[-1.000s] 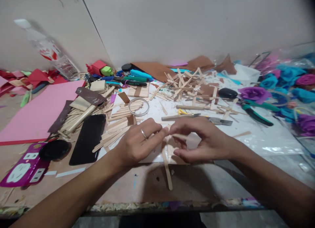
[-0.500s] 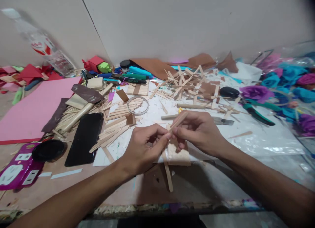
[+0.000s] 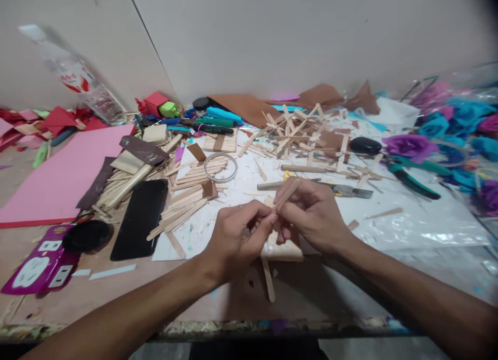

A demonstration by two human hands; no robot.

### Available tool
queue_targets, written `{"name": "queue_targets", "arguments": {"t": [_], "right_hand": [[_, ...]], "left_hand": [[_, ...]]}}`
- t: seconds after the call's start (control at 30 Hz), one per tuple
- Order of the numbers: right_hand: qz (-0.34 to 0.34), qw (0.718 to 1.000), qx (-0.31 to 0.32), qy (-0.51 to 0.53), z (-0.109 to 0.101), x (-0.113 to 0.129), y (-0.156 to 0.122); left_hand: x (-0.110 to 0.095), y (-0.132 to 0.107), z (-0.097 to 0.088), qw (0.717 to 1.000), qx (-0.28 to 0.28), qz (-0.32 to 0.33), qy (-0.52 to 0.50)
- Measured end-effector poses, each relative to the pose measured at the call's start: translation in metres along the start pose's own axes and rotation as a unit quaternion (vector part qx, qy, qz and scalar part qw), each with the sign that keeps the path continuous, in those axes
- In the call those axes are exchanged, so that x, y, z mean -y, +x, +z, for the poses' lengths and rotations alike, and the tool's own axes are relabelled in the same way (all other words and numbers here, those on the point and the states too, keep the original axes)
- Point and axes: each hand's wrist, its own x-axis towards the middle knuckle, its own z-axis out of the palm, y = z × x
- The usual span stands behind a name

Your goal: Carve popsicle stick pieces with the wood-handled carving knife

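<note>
The wooden stick is flat, narrow and pale tan, with an even, plain colour along the part that shows and a blunt upper end. It is held up in front of the person, above the near edge of the white sheet, and slants from its lower end at the fingertips up towards the right. The lower end is partly covered by the fingers, so its shape cannot be told.

The right hand has its fingers clamped on the stick, the thumb pressed along the near face and the index finger curled behind. The left hand has thumb and index finger pinched together on the lower end, their tips touching those of the right hand.

Beneath the hands, a pale wooden block lies at the sheet's near edge. Just left of it, a second stick, of similar tan with a rounded near end, juts out over the bare worktop; its far part is hidden by the left hand.

Left of the hands lie a fanned pile of loose sticks and a black phone. Beyond the right hand are a metal-nosed pair of pliers and a tangled heap of crossed sticks.
</note>
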Motion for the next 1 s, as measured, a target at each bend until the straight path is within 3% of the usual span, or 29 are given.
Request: {"name": "queue_targets", "arguments": {"t": [0.1,0.2,0.3,0.47,0.63,0.83,1.0], "right_hand": [[0.015,0.999,0.016,0.029,-0.003,-0.006,0.002],[0.031,0.991,0.073,0.111,-0.009,-0.011,0.005],[0.056,0.981,0.112,0.15,-0.012,-0.011,0.007],[0.021,0.996,0.065,0.059,-0.01,0.001,0.005],[-0.009,0.998,0.037,-0.054,-0.01,0.008,0.004],[0.009,0.995,0.026,-0.091,-0.009,0.008,0.003],[-0.02,0.996,-0.016,-0.089,-0.003,0.007,0.001]], "left_hand": [[-0.001,0.002,0.001,0.996,0.006,-0.053,-0.07],[-0.004,0.007,0.0,0.963,0.018,-0.157,-0.217],[-0.004,0.011,-0.001,0.941,0.01,-0.192,-0.28],[0.002,0.005,-0.002,0.955,0.0,-0.163,-0.248],[0.008,0.0,-0.005,0.995,-0.006,-0.086,-0.057],[0.01,-0.001,-0.005,0.999,-0.024,-0.013,0.036],[0.002,0.0,-0.001,0.997,-0.028,0.02,0.064]]}}
